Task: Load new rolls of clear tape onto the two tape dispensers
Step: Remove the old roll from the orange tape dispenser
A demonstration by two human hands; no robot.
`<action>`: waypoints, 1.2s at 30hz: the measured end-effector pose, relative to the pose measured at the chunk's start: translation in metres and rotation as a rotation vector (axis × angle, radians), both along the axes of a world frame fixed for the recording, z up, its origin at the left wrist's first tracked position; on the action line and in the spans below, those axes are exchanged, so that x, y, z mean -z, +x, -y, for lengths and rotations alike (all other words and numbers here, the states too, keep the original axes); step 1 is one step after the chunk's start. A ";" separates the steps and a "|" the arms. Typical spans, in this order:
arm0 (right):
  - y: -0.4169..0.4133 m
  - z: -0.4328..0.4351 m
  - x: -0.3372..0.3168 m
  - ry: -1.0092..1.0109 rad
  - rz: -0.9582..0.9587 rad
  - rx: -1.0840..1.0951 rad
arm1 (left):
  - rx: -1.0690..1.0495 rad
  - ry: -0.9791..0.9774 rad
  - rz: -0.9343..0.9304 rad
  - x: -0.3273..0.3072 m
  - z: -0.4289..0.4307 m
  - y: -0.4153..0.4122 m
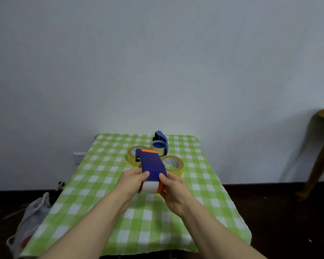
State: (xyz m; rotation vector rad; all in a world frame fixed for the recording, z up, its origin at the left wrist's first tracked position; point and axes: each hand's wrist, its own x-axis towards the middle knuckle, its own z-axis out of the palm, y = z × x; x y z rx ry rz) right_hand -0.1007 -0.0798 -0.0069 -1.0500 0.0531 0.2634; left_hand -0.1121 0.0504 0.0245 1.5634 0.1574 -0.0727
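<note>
I have both hands on the blue tape dispenser [152, 165], held up above the green-checked worktop [94, 186]. My left hand [131, 182] wraps its near end from one side and my right hand [173, 189] from the other, the fingers [146, 173] of both closed around the body where a white roll [148, 187] sits in it, with an orange hub [159, 187] showing against the right palm. The dispenser's orange-tipped far end [148, 151] points away from me, tilted upward.

Just beyond my fingers two yellowish rolls of clear tape lie flat on the cloth: one tape roll [134, 155] past my left hand, partly hidden by the dispenser, and the other roll [173, 165] just past my right hand. Farther still, beyond both rolls, the second dispenser [160, 144] rests on the worktop with a roll seated in it (whether it is fully seated I cannot tell).

Off to the left of my left forearm, down on the dark floor, a pale plastic bag [31, 217] slumps beside the worktop. Far right of my right hand a wooden table leg [320, 157] shows against the wall.
</note>
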 end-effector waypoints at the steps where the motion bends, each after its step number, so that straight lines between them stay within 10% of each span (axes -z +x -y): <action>1: 0.000 0.000 0.000 0.001 -0.003 -0.007 | 0.003 0.018 0.011 0.003 -0.002 0.001; 13: 0.002 0.001 0.028 -0.155 -0.165 0.062 | 0.099 0.227 0.101 0.024 -0.012 -0.004; 25: 0.001 -0.007 0.055 0.154 -0.188 -0.033 | 0.195 0.135 -0.029 0.035 -0.027 -0.017; 30: 0.000 -0.010 0.055 0.159 -0.238 -0.025 | 0.240 0.541 0.105 0.043 -0.025 -0.016; 36: -0.007 -0.010 0.037 -0.293 -0.072 -0.134 | 0.254 1.091 0.203 0.043 -0.027 -0.025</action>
